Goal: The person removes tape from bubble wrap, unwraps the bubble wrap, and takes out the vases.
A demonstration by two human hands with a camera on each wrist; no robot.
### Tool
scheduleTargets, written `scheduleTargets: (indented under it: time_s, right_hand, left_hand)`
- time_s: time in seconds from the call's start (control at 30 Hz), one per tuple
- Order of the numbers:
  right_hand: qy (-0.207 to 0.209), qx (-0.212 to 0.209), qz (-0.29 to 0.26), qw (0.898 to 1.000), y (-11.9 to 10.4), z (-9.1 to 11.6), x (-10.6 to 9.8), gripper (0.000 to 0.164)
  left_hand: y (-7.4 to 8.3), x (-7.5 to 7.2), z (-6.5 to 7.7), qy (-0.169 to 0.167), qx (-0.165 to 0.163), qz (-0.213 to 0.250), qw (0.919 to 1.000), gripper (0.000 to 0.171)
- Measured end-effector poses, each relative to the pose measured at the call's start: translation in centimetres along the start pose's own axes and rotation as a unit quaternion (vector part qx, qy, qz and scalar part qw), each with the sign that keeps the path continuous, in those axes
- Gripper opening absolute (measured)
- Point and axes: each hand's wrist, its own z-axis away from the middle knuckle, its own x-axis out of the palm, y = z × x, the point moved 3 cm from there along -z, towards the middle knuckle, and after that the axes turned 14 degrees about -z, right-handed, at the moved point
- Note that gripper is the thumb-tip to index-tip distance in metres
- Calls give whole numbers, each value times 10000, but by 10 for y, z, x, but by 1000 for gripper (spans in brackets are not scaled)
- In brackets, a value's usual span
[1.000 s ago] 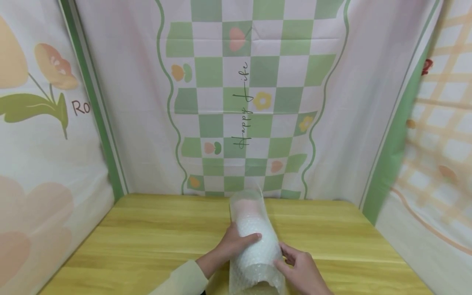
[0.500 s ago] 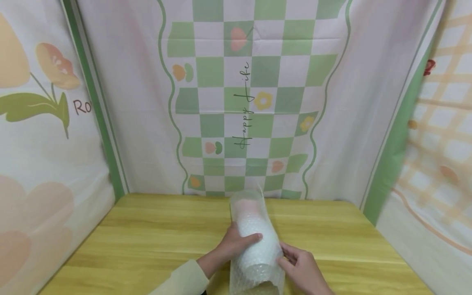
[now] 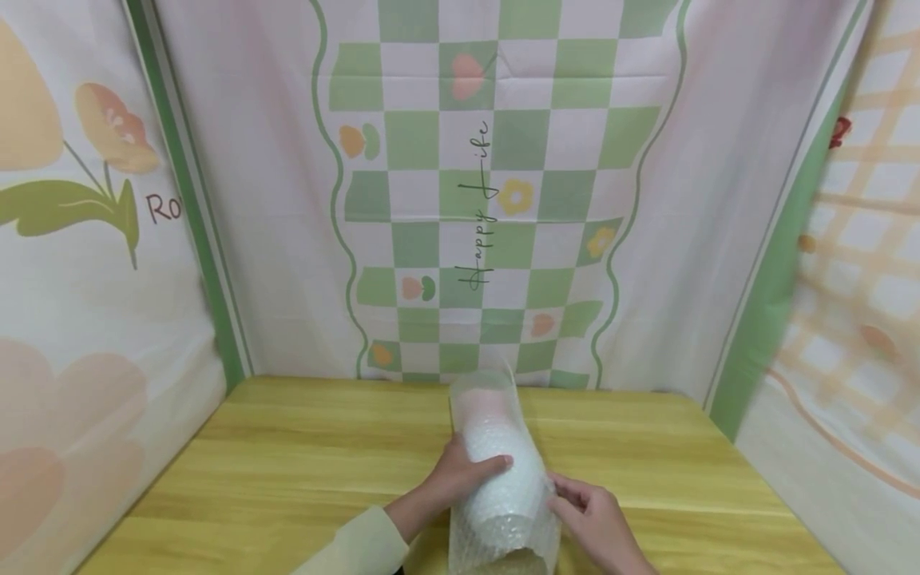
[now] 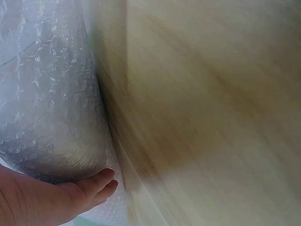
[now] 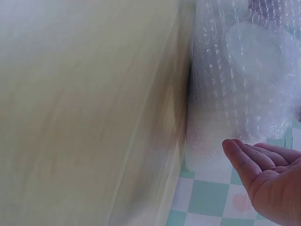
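Observation:
A white, bottle-like object with a pinkish far end lies on the table, wrapped in clear bubble wrap. My left hand holds its left side, thumb laid across the top. In the left wrist view, fingers of the left hand lie against the bubble wrap. On the other side, my right hand pinches the wrap's right edge between thumb and fingers. The right wrist view has the right hand at the wrap, through which a pale round end shows. Loose wrap extends beyond both ends.
The yellow wood-grain table spreads to both sides of the wrapped object. Behind it hangs a green-and-white checked cloth. Printed curtains close off the left and right.
My right hand has shifted slightly right, drawing the bubble wrap's right edge outward a little. My left hand keeps its hold on the wrapped object.

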Motion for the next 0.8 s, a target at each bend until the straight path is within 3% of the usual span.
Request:
scheduleTargets:
  time_s: [0.3, 0.8]
  right_hand:
    - [-335, -87, -297, 9990, 2, 2, -1, 41]
    - [-751, -305, -290, 9963, -4, 4, -5, 40]
  left_hand:
    - [-1, 0, -1, 1, -73, -19, 10000, 108]
    - [-1, 0, -1, 11, -55, 26, 10000, 108]
